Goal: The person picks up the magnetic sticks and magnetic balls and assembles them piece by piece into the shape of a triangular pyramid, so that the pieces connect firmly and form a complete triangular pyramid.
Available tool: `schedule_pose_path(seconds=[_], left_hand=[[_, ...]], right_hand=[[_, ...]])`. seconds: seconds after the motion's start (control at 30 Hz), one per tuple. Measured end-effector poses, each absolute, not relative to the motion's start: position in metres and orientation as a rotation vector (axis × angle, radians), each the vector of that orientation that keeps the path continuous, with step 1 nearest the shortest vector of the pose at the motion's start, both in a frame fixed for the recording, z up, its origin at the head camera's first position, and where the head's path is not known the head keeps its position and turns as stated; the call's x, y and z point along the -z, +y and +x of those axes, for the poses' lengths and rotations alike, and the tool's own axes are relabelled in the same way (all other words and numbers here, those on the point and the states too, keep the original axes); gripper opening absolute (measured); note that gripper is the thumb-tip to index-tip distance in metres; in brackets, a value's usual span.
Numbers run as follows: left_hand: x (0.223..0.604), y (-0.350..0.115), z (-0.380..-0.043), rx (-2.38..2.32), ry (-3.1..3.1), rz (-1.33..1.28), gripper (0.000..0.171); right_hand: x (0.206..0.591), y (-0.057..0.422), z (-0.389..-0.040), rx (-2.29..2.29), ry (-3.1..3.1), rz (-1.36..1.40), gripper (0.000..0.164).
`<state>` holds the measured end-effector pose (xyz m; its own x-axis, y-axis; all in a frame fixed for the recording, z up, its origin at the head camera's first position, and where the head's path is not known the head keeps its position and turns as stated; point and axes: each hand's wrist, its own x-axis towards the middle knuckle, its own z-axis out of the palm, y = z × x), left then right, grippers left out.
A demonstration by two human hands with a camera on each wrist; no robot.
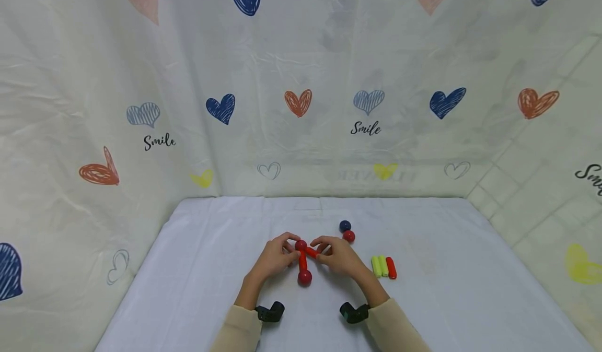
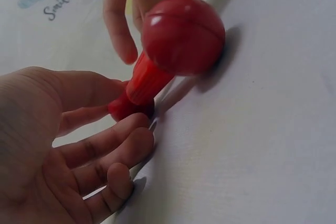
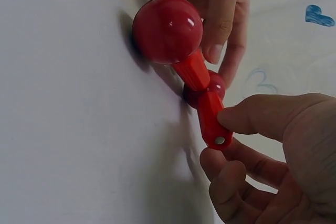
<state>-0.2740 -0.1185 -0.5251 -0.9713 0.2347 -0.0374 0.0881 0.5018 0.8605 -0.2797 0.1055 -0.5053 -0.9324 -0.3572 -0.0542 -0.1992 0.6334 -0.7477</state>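
Heart-print backdrop (image 1: 301, 148) at the far side, white-covered bench (image 1: 211, 268) in front. L hand (image 1: 280, 253): part-curled, small gap, thumb + fingers on far red ball (image 1: 301, 245). R hand (image 1: 339, 257): part-curled, thumb + fingers pinching R red rod (image 1: 311, 251), which runs R from that ball. Piece sits mid-bench btwn hands: near red ball (image 1: 304, 278) joined to far one via centre red rod (image 1: 302, 260). Navy ball (image 1: 345, 226) + loose red ball (image 1: 348, 236) just far of R hand. 2 yellow-green rods (image 1: 376, 266) + loose red rod (image 1: 391, 268) side by side, R of it. Silver dot (image 3: 219, 140) on R rod's end.
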Motion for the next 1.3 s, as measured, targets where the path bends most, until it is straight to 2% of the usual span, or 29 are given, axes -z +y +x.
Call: schedule_pose_path(seconds=[0.23, 0.53, 0.87, 1.3], left_hand=[[0.523, -0.118, -0.273, -1.463, 2.641, 0.247, 0.022], [0.525, -0.119, -0.272, -1.456, 2.683, 0.237, 0.016], [0.524, -0.119, -0.273, -1.399, 2.665, 0.304, 0.025], [0.527, -0.119, -0.275, -1.373, 2.68, 0.294, 0.021]], right_hand=[[0.505, 0.11, -0.281, 1.168, 2.667, -0.479, 0.03], [0.503, 0.111, -0.282, 1.193, 2.652, -0.475, 0.029], [0.504, 0.113, -0.281, 1.212, 2.641, -0.466, 0.029], [0.492, 0.134, -0.286, 1.264, 2.722, -0.402, 0.026]])
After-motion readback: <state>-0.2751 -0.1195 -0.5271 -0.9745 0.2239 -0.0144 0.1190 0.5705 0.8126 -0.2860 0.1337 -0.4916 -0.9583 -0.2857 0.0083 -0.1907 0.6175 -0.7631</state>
